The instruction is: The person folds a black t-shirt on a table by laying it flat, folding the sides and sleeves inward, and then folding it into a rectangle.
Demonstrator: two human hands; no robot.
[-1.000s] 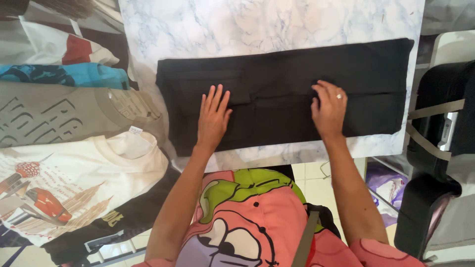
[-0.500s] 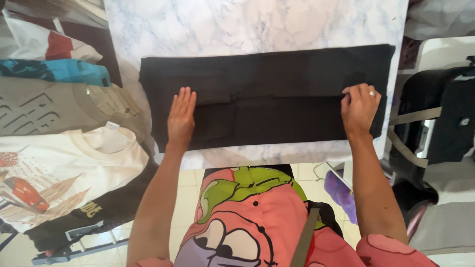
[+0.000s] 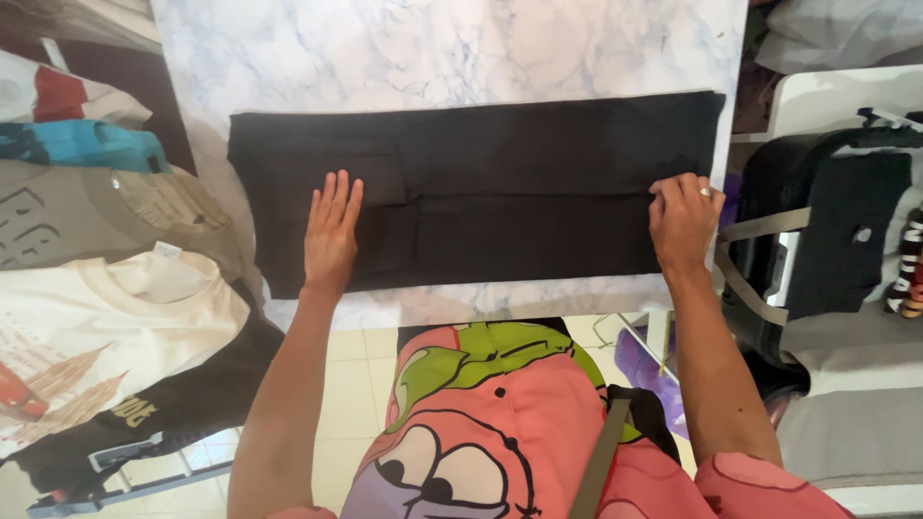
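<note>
A pair of black trousers (image 3: 500, 183), folded into a long flat band, lies across the white marble table (image 3: 433, 48). My left hand (image 3: 331, 231) rests flat on the left part of the trousers, fingers together and stretched out, beside a cargo pocket. My right hand (image 3: 683, 221) sits at the trousers' right end near the table's edge, fingers curled onto the cloth there. A ring shows on that hand.
Several T-shirts lie stacked at the left: a cream printed one (image 3: 115, 327), a grey one (image 3: 87, 211), a blue one (image 3: 77, 144). A black bag (image 3: 827, 221) with grey straps stands at the right. My pink printed shirt (image 3: 500, 432) fills the bottom.
My right hand has slid from the middle of the trousers out to their right end. My left hand has shifted a little leftward on the cloth. The view has drifted right.
</note>
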